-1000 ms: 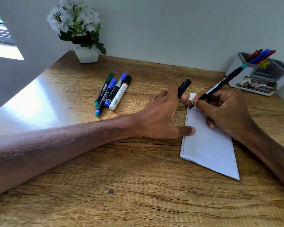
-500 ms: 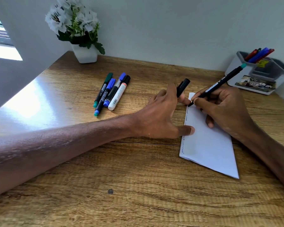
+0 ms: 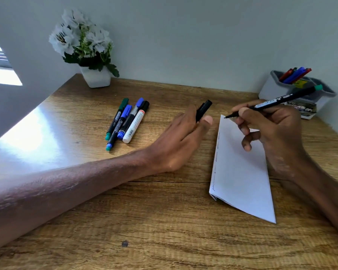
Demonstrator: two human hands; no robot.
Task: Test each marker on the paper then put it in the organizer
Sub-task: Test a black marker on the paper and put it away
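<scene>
Slippage is the main risk in the head view: the left hand lies on the wooden desk just beside the folded paper, not on it, thumb and fingers pinching the black cap, so a stroke could drag the loose sheet. The right hand pinches the black green-ended marker low on its barrel between thumb and forefinger, the other fingers curled beneath. The marker's tip sits at the paper's far left corner, so a short overshoot would likely ink the wood. The cap, lightly held, might also roll away if dropped. Four untested markers lie together well to the left, and the grey organizer at the far right already holds red and blue pens. Wavy test lines run down the paper's left edge. White print on the held marker's barrel is too small to read. The organizer's front label shows letters that look like "OP", the rest unclear.
</scene>
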